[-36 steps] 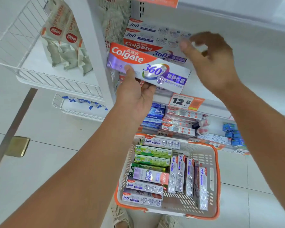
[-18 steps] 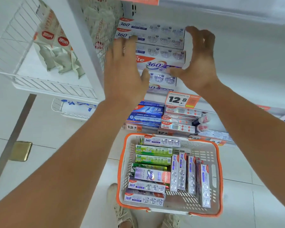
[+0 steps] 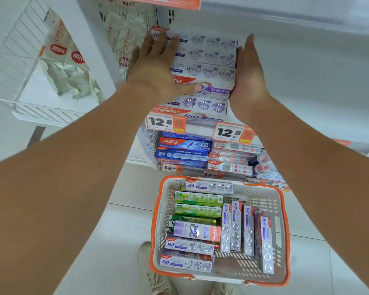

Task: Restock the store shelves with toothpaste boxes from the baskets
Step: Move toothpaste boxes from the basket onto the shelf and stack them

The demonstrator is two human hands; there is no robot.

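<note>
A white shelf [image 3: 307,86] is carrying a stack of Colgate 360 toothpaste boxes [image 3: 209,71], which is sitting between both hands. The left hand [image 3: 156,67] is lying flat-fingered over the stack's left end, the right hand [image 3: 249,77] is pressing straight fingers against its right end. Below, an orange-rimmed basket [image 3: 282,231] on the floor is holding more boxes.

A stack of white-and-purple Colgate 360 toothpaste boxes [image 3: 209,70] lies flat on the shelf [image 3: 307,92], long sides facing out. Below the shelf, an orange-rimmed white basket [image 3: 282,209] on the floor holds more boxes, green [image 3: 197,198] and purple-white [image 3: 195,231], some flat, some on edge.
</note>
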